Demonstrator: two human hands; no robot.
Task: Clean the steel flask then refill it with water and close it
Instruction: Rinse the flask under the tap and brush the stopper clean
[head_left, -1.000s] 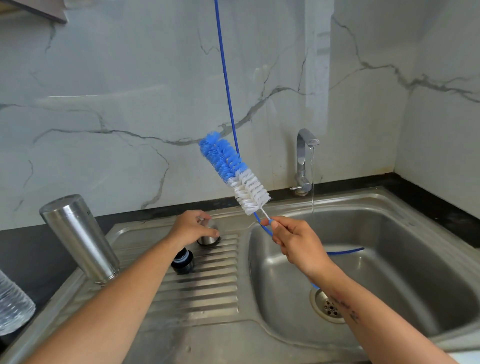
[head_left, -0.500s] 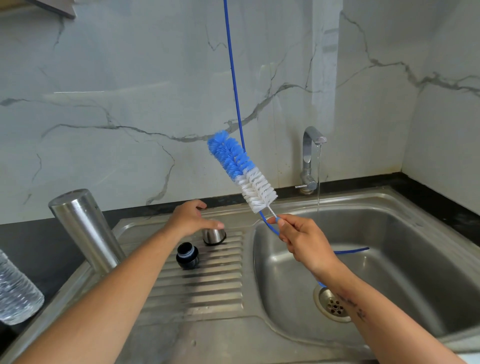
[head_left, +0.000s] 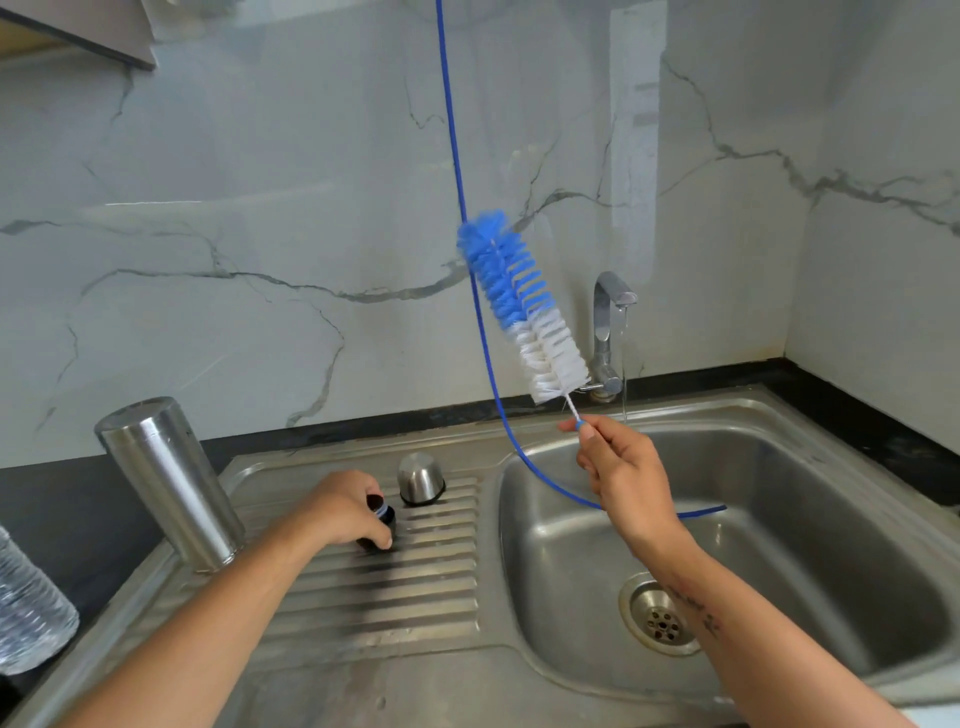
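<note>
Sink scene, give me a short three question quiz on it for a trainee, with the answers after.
1. True or false: the steel flask stands mouth-down on the drainboard.
2. What does the right hand hold? A) a sponge B) the bottle brush by its wire handle C) the steel cap
3. Fill in: the left hand grips the black ____ on the drainboard.

Key:
1. True; its closed base faces up.
2. B; bristles point up, over the basin's edge.
3. Stopper; the steel cap sits just behind it, untouched. The tap is running a thin stream.
</note>
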